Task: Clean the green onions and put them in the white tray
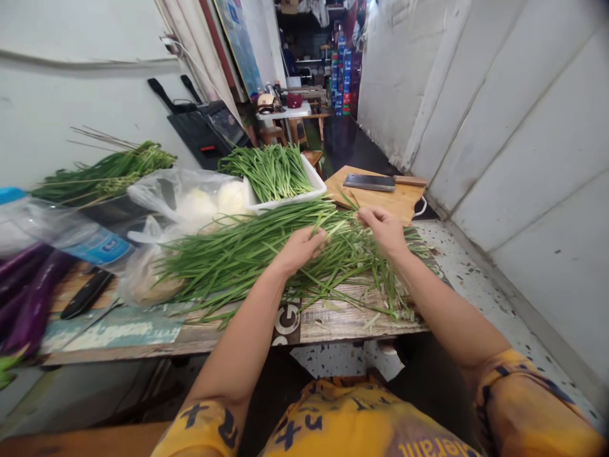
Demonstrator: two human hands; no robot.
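2 hands on the chives (228, 254), and you're right in the thick of the pile. Your left hand (301, 246) has its grip curled closed around a bunch of stalks near their pale ends. Your right hand (386, 228) sits just beside it, its grip pinching a few stalks between thumb and fingertips. The chives sprawl across the middle of the wooden surface (342, 317), tips pointing to your left. Just behind them, a white tray (280, 204) holds more greens. A cleaver (368, 182) rests on the cutting board (394, 202) beyond your right hand. Far left, a black-handled knife (85, 295) lies beside purple eggplants (23, 298).
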